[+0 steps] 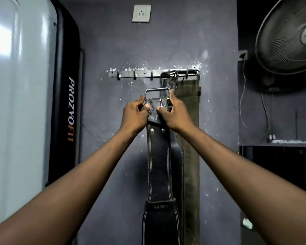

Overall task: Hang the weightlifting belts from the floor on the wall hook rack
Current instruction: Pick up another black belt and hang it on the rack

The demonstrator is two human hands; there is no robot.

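**Black belt being held up below the hook rack**

Both hands are gripping the top end of a black leather belt [158,156], raised in front of the wall. The left hand [134,114] is closing on the belt's left edge, thumb pressing on the front just beside the prongs; the right hand [175,114] is clamping the right edge, thumb on the front face too. Between and just above the two hands a rectangular chrome buckle [157,93] is standing up, its bright frame empty, with two metal prongs lying against the leather below it.

The belt is hanging straight down between the forearms. Its leather is looking matte and dark, with pale double stitching running along both edges and two round rivets just under the hands. Lower down it is widening into a broader padded back section.

Above the hands, a flat, scuffed metal hook rack [140,74] is sitting screwed to the purple-grey painted wall, chipped white around it. Its left hooks are bare. Up and to the right of the right hand, an olive-brown belt [189,121], coarse and worn in texture, is hanging from the rack's right end, and the edge of another dark belt is showing just behind the held one.
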